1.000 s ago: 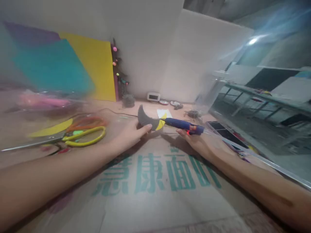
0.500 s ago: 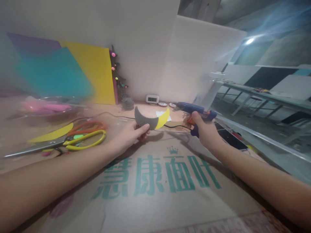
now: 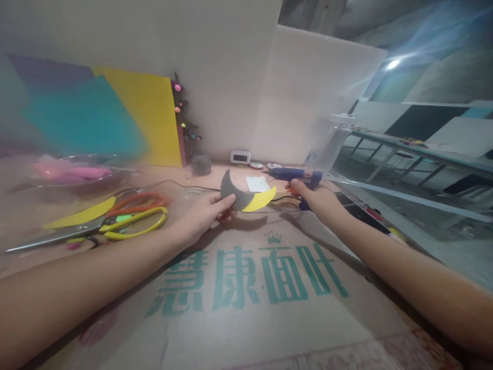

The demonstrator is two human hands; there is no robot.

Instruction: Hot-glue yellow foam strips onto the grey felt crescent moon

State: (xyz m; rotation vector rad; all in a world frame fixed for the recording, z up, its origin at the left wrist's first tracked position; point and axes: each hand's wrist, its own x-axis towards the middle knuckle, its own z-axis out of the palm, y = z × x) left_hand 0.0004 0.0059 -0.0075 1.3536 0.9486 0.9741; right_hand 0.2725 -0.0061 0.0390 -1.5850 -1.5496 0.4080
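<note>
My left hand [image 3: 204,216] pinches a crescent-shaped foam piece [image 3: 246,194], grey on the left and yellow on the right, and holds it up over the table. My right hand [image 3: 318,198] is wrapped round the grip of a blue hot glue gun [image 3: 295,176]. The gun's nozzle points left toward the yellow tip of the crescent, a short gap away. A black cord runs from the gun across the table.
A cardboard sheet with green characters [image 3: 250,277] covers the table in front. Orange and yellow scissors [image 3: 131,213] and a yellow foam crescent [image 3: 80,215] lie at left. Coloured foam sheets [image 3: 115,118] lean on the wall. A small clock [image 3: 240,156] stands at the back.
My right hand picked the glue gun up off the table and brought its nozzle toward the crescent. My left hand tilted the crescent flatter, staying about in place.
</note>
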